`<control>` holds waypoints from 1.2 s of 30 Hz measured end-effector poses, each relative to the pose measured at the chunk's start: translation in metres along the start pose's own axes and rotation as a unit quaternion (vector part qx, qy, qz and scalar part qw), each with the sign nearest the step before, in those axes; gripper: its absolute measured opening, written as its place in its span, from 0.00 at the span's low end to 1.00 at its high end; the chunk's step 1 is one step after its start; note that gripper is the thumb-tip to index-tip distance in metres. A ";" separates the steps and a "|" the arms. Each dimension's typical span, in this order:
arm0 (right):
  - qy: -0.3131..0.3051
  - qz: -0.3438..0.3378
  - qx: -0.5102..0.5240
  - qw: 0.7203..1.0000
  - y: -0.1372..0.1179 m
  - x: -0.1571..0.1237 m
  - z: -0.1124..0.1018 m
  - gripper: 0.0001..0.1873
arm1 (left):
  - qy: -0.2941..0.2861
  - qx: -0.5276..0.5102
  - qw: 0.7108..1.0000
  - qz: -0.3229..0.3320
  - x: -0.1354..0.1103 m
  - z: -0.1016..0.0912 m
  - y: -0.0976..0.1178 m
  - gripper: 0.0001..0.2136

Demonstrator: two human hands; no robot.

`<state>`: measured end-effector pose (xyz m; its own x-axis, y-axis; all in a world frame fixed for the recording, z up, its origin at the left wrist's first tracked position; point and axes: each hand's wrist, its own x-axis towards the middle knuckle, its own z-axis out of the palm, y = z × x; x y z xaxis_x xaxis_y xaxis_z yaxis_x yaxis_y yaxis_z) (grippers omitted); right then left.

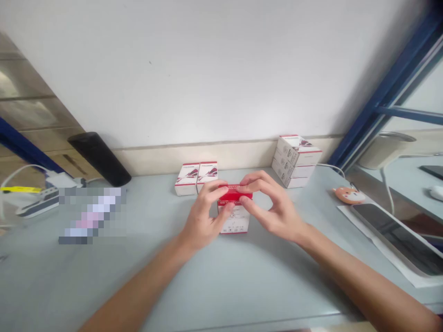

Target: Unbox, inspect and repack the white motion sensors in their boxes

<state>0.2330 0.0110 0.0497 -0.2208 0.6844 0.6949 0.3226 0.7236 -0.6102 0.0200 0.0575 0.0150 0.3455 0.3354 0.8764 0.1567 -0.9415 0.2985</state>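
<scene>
A white carton with a red top (235, 216) stands upright on the pale grey table (145, 281), and its red top (235, 193) is partly covered by my fingers. My left hand (204, 216) grips the carton's left side, with the fingertips on the red part. My right hand (270, 203) holds the right side, its fingers curled over the red top. Behind the hands stand two similar white-and-red boxes (196, 178), side by side. Further right, several such boxes form a stack (296, 161) against the wall.
A black cylinder (99, 159) lies at the back left near a power strip (38, 203) and a pixelated patch (92, 214). To the right are an orange animal-face ornament (349, 195) and a dark tablet (398, 237) on white paper. A wall (194, 69) rises behind.
</scene>
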 end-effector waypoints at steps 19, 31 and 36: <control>0.008 -0.037 -0.037 0.999 0.010 0.002 0.001 0.06 | 0.003 0.030 0.999 -0.025 0.004 0.000 0.001 0.07; -0.081 0.138 0.085 0.983 0.030 -0.026 0.038 0.35 | 0.178 0.006 0.927 -0.329 0.007 -0.018 -0.035 0.13; 0.035 0.048 -0.055 0.997 0.030 -0.016 0.039 0.28 | 0.168 0.072 0.922 -0.341 0.003 -0.036 -0.057 0.07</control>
<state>0.2107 0.0253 0.0051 -0.1194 0.7397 0.6622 0.4388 0.6376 -0.6331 -0.0217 0.1103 0.0141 -0.1807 0.7963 0.5773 0.3610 -0.4923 0.7920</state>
